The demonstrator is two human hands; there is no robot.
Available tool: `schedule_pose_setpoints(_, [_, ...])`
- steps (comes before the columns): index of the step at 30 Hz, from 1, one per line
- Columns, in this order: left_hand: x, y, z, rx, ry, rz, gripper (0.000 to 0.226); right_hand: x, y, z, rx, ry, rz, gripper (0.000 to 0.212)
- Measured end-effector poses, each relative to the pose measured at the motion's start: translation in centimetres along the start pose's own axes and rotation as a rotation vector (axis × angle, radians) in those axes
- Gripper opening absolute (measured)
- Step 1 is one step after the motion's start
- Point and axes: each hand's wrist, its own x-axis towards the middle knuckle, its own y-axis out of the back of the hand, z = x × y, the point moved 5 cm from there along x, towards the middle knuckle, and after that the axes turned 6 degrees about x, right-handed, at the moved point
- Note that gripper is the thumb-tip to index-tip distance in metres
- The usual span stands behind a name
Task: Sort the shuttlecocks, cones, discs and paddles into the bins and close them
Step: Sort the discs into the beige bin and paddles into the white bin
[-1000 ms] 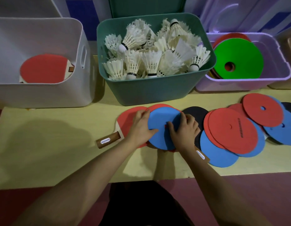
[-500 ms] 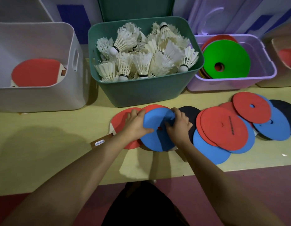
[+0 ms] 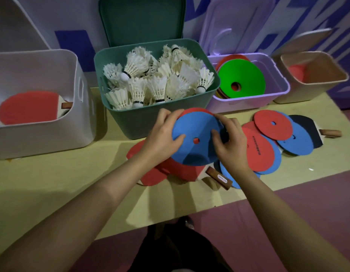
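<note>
A blue disc [image 3: 197,152] with a red disc under it is lifted off the table in front of the green bin. My left hand [image 3: 163,138] grips its left edge and my right hand [image 3: 229,144] grips its right edge. Red paddles [image 3: 182,169] lie on the table beneath, one brown handle [image 3: 219,176] pointing right. More red and blue discs [image 3: 268,142] overlap to the right, beside a black paddle [image 3: 311,132]. The green bin [image 3: 156,118] holds shuttlecocks [image 3: 156,79].
A white bin [image 3: 42,134] at left holds a red paddle [image 3: 29,107]. A lilac bin [image 3: 248,101] holds a green cone [image 3: 242,79] on others. A tan bin [image 3: 311,81] stands far right. Green and lilac lids lean open behind. The yellow table's [image 3: 52,173] front edge is near.
Both hands have lifted the blue disc stack off the paddles and raised it toward the bins. The camera view has shifted right, bringing the tan bin into sight.
</note>
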Motion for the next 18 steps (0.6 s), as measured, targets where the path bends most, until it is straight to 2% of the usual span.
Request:
schedule_pose_setpoints(3, [2.3, 1.3, 3.3, 0.019, -0.12, 0.05, 0.059, 1.8, 3.1, -0.9, -0.005, 0.065, 0.103, 0.033])
schedule_pose_setpoints(9, [7.4, 1.7, 8.9, 0.073, -0.234, 0.159, 0.058, 6.2, 9.0, -0.4, 0.014, 0.201, 0.226, 0.03])
schedule_pose_setpoints(13, [10.7, -0.2, 13.4, 0.099, -0.287, 0.225, 0.057, 9.1, 13.8, 2.2, 0.037, 0.269, 0.237, 0.032])
schedule_pose_setpoints(18, [15.1, -4.7, 19.7, 0.156, -0.248, 0.298, 0.057, 13.4, 20.3, 7.3, 0.055, 0.299, 0.194, 0.033])
